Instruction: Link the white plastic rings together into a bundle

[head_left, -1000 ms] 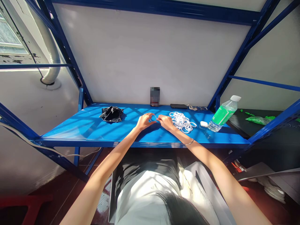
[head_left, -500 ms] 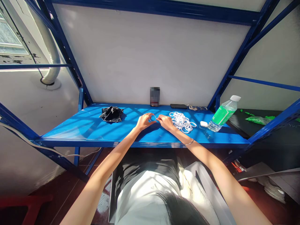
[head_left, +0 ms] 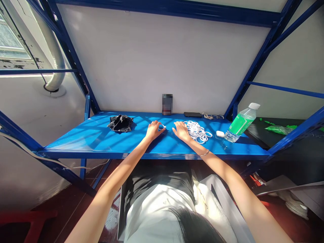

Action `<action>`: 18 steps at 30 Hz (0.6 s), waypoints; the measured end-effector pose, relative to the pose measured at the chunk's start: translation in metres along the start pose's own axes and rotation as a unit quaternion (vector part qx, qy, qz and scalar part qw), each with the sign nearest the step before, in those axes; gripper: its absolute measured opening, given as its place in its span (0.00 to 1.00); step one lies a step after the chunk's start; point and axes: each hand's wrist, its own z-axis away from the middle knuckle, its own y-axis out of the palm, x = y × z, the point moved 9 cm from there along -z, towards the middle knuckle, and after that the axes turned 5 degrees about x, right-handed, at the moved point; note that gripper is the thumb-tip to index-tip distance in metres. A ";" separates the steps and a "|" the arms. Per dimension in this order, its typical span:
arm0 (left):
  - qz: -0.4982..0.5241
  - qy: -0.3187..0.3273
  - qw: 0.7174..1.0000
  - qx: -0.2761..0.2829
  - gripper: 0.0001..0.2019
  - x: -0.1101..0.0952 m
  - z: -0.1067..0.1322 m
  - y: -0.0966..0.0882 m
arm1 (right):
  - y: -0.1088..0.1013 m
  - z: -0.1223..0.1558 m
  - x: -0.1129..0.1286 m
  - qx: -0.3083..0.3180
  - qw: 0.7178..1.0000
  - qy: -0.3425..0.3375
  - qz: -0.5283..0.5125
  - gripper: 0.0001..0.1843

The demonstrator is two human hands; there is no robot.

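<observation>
My left hand rests on the blue shelf with its fingers curled around a small white ring at the fingertips. My right hand lies flat on the shelf with fingers stretched out, holding nothing, right beside a pile of white rings. The two hands are a little apart from each other.
A crumpled black bag lies at the left. A small dark box, a phone and a cable sit by the back wall. A white earbud case and a green-labelled water bottle are at the right.
Both hands held one ring between them a moment ago. The right hand has let go and moved right to lie flat by the pile; the left hand keeps the ring.
</observation>
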 end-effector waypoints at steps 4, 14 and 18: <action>-0.039 -0.054 0.998 0.000 0.16 0.016 0.002 0.003 | 0.013 -0.003 -0.027 0.029 0.993 0.102 0.047 0.27; -0.056 -0.094 0.993 0.037 0.19 0.029 0.005 0.013 | 0.012 -0.005 -0.038 0.039 0.990 0.117 0.061 0.19; -0.059 -0.107 0.991 0.052 0.19 0.029 0.006 0.013 | 0.008 -0.006 -0.038 0.039 0.990 0.120 0.057 0.17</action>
